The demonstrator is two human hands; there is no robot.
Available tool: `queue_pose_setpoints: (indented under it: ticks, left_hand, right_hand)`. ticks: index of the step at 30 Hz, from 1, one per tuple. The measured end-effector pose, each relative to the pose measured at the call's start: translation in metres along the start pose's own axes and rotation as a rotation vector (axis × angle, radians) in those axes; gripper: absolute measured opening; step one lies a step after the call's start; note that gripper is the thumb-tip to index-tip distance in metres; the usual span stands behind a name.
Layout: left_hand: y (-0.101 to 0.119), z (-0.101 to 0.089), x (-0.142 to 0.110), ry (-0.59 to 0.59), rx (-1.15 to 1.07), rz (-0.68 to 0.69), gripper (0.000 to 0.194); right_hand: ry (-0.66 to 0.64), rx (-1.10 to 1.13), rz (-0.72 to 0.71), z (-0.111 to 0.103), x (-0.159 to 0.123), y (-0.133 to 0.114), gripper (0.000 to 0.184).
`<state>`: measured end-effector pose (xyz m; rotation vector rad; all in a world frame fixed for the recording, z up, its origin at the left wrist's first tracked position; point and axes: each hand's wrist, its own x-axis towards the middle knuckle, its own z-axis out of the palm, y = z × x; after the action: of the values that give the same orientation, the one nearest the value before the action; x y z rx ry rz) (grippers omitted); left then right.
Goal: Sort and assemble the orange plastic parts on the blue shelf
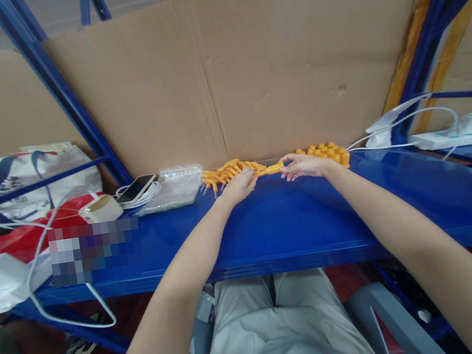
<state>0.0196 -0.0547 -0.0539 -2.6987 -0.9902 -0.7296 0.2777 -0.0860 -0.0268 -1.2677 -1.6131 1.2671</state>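
On the blue metal shelf (295, 221), against the cardboard backing, lie two heaps of small orange plastic pieces: one heap on the left (224, 174) and one on the right (328, 152). My left hand (241, 186) and my right hand (304, 165) meet between the heaps, both pinching a single orange piece (273, 167) held level just above the shelf. The fingers of both hands are closed on it. Thin wire springs show at the left heap's edge.
A clear plastic bag (175, 188), a phone (136, 189) on coiled white cable and a small white box (100, 208) lie to the left, beside bags (38, 175). A white power strip (454, 137) with cables sits to the right. Blue rack posts rise at both sides.
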Motion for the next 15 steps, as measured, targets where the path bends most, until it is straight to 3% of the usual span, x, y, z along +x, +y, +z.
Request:
queue_pose_setpoints:
  ticks: [3, 9, 15]
  left_hand:
    - [-0.0029, 0.0024, 0.0003, 0.011, -0.013, 0.013, 0.014]
    - [-0.0059, 0.0053, 0.0005, 0.033, -0.027, 0.067, 0.013]
    - [-0.009, 0.0075, 0.0007, 0.055, -0.036, 0.079, 0.012]
  right_hand:
    - [0.001, -0.019, -0.003, 0.0003, 0.0035, 0.0043, 0.015]
    - [0.026, -0.061, 0.029, 0.0033, 0.0064, 0.0038, 0.038]
    - [-0.063, -0.044, 0.003, -0.0017, 0.0043, 0.0051, 0.025]
